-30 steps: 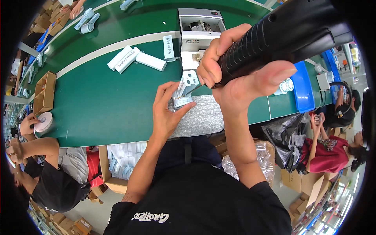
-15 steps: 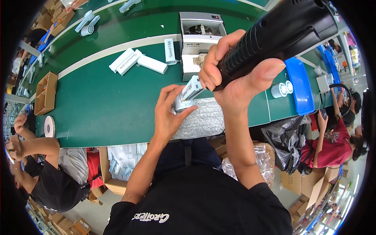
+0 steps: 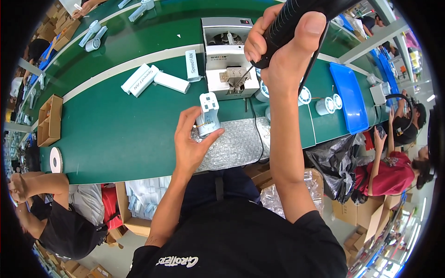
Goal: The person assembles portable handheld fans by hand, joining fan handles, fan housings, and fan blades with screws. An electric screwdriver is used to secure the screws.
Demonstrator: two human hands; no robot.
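Green bench (image 3: 116, 129); 2 hands (image 3: 188, 142) hold housing (image 3: 210, 115), screwdriver (image 3: 292, 23).

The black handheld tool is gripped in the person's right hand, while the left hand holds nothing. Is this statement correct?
Not quite: the left hand is not empty. The head view shows it holding a pale blue plastic housing. The black handheld tool is indeed in the right hand.

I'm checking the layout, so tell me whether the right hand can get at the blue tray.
Probably not freely: the right hand is wrapped around a thick black tool, though the blue tray lies off to its right on the green table.
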